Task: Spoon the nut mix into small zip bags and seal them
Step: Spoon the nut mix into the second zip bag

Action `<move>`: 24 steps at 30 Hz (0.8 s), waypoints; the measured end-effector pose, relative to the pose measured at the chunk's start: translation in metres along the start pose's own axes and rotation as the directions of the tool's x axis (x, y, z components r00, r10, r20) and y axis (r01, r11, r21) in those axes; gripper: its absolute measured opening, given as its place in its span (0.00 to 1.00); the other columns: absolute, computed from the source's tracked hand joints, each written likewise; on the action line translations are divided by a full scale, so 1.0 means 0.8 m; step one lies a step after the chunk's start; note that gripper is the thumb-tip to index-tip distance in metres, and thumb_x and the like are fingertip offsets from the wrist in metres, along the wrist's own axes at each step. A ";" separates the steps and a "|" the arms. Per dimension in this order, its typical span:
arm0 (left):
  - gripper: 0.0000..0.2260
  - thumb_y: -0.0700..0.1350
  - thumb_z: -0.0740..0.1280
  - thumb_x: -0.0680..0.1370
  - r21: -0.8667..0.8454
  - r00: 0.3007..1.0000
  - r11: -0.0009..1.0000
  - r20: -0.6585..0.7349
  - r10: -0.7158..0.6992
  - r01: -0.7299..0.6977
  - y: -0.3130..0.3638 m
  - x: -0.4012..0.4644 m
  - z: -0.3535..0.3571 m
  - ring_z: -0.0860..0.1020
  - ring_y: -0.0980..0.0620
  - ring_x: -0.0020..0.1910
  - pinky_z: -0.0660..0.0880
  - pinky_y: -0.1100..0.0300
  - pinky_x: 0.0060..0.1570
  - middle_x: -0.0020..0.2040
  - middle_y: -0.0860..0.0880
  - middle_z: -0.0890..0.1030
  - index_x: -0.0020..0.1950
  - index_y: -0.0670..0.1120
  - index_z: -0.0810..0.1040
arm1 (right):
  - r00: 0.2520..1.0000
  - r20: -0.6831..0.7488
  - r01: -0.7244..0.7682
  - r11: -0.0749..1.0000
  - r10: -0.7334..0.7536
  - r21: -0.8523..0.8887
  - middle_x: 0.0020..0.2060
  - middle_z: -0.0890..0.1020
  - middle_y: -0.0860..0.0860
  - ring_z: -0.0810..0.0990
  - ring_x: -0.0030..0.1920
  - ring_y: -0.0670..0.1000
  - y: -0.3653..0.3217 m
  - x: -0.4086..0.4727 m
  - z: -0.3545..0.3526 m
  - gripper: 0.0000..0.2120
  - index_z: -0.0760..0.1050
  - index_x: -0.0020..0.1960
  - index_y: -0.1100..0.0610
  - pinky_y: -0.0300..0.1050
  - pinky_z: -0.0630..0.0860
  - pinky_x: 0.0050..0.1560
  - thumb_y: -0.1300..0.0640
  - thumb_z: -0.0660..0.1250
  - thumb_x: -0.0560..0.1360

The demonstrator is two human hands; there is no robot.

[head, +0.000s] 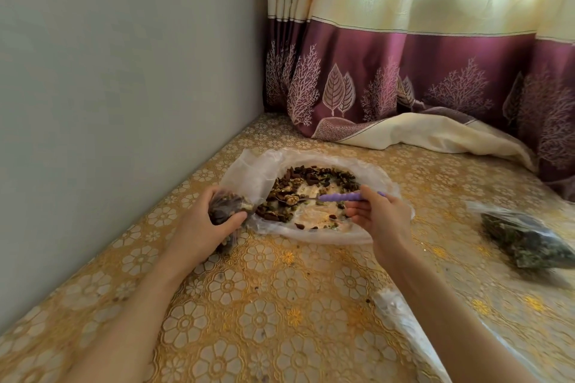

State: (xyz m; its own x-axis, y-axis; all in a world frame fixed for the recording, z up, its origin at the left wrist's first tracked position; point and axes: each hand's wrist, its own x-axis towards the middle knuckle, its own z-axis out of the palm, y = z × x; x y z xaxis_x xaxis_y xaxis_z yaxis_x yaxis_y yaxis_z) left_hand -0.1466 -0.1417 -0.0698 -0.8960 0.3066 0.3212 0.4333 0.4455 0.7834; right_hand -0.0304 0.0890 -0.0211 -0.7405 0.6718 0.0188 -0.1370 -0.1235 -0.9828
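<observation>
A brown and green nut mix [314, 179] lies spread on a large clear plastic sheet [255, 171] in the middle of the table. My left hand [202, 222] grips a small zip bag [225, 208] partly filled with nuts, its mouth turned toward the pile. My right hand [378, 216] holds a spoon by its purple handle [340, 196]. The spoon's bowl [291, 199] carries a walnut piece and hovers just right of the bag's mouth.
A filled bag of dark green mix [525, 236] lies at the right. Clear empty bags [395, 311] sit near my right forearm. A grey wall [124, 102] borders the table on the left, and a purple and cream curtain [404, 71] drapes onto the gold flowered tablecloth [264, 305].
</observation>
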 end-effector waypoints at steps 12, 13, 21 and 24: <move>0.22 0.51 0.74 0.70 -0.027 0.998 1.000 0.062 -0.015 0.017 0.008 -0.003 -0.002 0.69 0.73 0.44 0.65 0.75 0.37 0.48 0.68 0.70 0.58 0.58 0.67 | 0.991 -0.007 0.134 0.985 -0.134 0.104 0.26 0.81 0.51 0.77 0.27 0.47 -0.056 0.008 0.014 0.11 0.76 0.38 0.63 0.34 0.74 0.28 0.62 0.62 0.78; 0.22 0.52 0.74 0.70 -0.025 0.998 1.000 0.064 -0.017 0.019 0.008 -0.003 -0.002 0.69 0.73 0.44 0.65 0.75 0.37 0.48 0.68 0.70 0.58 0.58 0.67 | 0.989 0.004 0.143 0.984 -0.145 0.108 0.26 0.81 0.51 0.77 0.28 0.47 -0.060 0.007 0.019 0.12 0.77 0.38 0.63 0.34 0.74 0.28 0.62 0.62 0.78; 0.21 0.52 0.74 0.70 -0.071 0.997 0.997 0.066 -0.035 0.040 0.007 0.000 -0.005 0.69 0.72 0.45 0.65 0.75 0.39 0.48 0.68 0.71 0.58 0.56 0.69 | 0.939 0.150 0.309 0.951 -0.308 0.019 0.28 0.82 0.51 0.77 0.29 0.48 -0.046 -0.018 0.045 0.16 0.79 0.33 0.58 0.36 0.74 0.29 0.60 0.63 0.78; 0.19 0.52 0.73 0.70 -0.090 0.998 0.995 0.057 -0.040 0.045 0.005 0.000 -0.007 0.71 0.71 0.45 0.65 0.73 0.40 0.48 0.66 0.73 0.58 0.54 0.71 | 0.887 0.195 0.433 0.901 -0.419 -0.036 0.28 0.82 0.50 0.78 0.29 0.48 -0.039 -0.022 0.045 0.11 0.78 0.37 0.59 0.37 0.74 0.29 0.60 0.64 0.78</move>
State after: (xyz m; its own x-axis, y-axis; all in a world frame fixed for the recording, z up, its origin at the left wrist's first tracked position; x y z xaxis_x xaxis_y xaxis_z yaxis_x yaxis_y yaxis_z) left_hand -0.1454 -0.1442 -0.0637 -0.9056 0.3359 0.2588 0.3820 0.3814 0.8418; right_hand -0.0365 0.0548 0.0159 -0.7277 0.5054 0.4637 -0.4200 0.2062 -0.8838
